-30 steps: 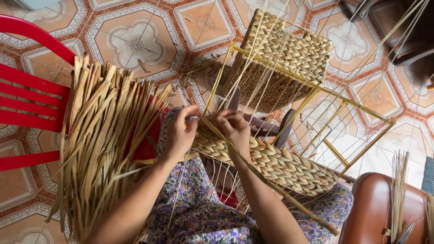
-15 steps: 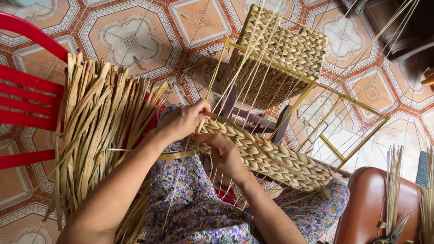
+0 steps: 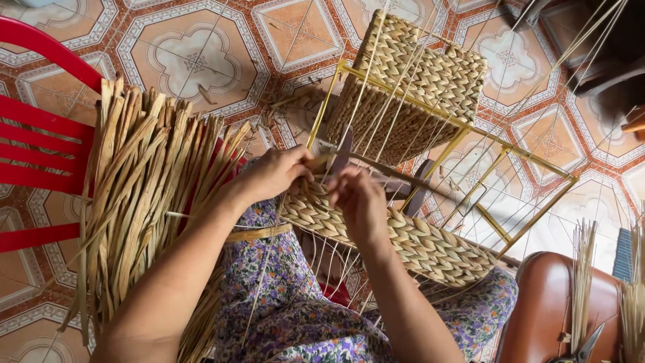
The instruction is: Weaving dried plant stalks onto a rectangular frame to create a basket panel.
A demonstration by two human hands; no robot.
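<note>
My left hand [image 3: 272,173] pinches flat strand [image 3: 321,161]; right hand [image 3: 359,202] closed on woven band [image 3: 403,235] across lap. Near panel woven, far panel [image 3: 410,81] woven; yellow frame [image 3: 531,202] between bare, I judge half left.

both hands, left hand [image 3: 275,173] and right hand [image 3: 358,199], pinch a straw strand [image 3: 321,161] at the woven basket [image 3: 403,235].
</note>
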